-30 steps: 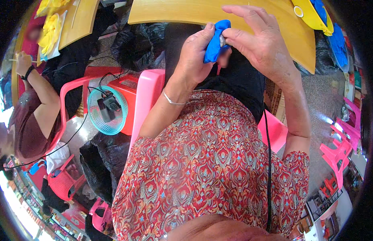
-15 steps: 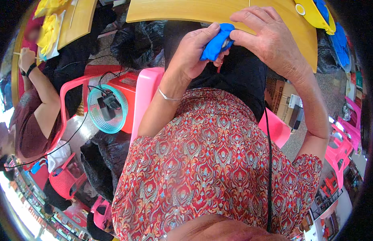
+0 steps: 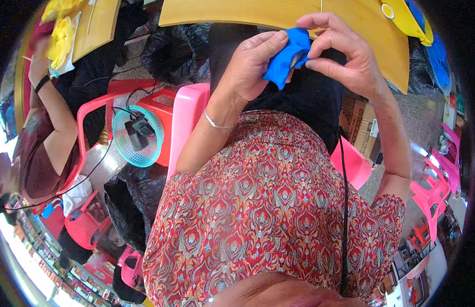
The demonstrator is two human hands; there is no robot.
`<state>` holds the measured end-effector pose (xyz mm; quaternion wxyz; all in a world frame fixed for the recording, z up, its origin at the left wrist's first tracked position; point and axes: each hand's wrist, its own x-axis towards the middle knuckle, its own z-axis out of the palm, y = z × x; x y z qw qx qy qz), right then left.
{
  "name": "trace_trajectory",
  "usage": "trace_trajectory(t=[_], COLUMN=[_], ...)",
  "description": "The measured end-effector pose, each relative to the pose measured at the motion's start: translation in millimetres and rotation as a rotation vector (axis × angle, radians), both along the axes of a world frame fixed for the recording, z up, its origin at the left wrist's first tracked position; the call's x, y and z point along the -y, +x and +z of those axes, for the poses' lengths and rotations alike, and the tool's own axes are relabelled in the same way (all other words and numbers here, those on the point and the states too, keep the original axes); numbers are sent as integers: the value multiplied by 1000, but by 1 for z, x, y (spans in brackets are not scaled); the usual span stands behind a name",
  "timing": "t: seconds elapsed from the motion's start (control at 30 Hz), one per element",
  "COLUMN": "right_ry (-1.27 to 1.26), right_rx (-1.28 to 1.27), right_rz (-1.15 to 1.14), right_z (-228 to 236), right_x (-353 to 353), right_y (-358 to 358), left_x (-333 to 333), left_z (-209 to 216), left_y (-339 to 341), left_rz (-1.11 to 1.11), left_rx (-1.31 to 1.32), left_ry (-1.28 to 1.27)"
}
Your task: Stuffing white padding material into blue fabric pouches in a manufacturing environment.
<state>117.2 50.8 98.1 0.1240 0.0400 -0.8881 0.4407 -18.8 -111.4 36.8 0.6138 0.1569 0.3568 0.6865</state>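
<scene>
My left hand [image 3: 250,64] is closed around a small folded piece of blue cloth [image 3: 287,57], its thumb lying on top. A greyish patch shows in a fold of the cloth; what it is I cannot make out. At the cloth's right edge, my right hand [image 3: 347,53] pinches with thumb and a fingertip, its index finger arched above. Both hands are held over my lap, just short of the wooden table [image 3: 222,13]. The cloth's lower corner hangs down in a point.
A yellow container [image 3: 409,20] with blue cloth beside it is at the table's right. On the left, a co-worker's arm [image 3: 58,112] reaches toward yellow cloth [image 3: 63,43]. A turquoise basket [image 3: 158,135] holds black adapters. Black plastic bags [image 3: 171,56] lie under the table.
The right hand has come down to the cloth's edge, its thumb and finger now closed there. The cloth has shifted slightly right and opened out into a pointed shape.
</scene>
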Motion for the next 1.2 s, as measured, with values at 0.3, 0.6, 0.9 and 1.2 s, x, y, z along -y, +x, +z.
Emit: trace_trajectory(t=[0.3,0.6,0.9,1.2], right_ry=[115,206,-7,-151], right_rx=[-125,-132,-4,-22], right_rz=[-216,-236,-186,-194], right_z=[-6,-15,-23,-29], right_x=[14,30,18,27], right_y=[5,-4,1,-3], left_x=[-3,0,-2,-3], left_z=[-4,-1,-1,3], left_y=[10,11,16,25], left_rz=[223,224,308,321], left_rx=[187,157,170,96], left_ry=[97,77,163,185])
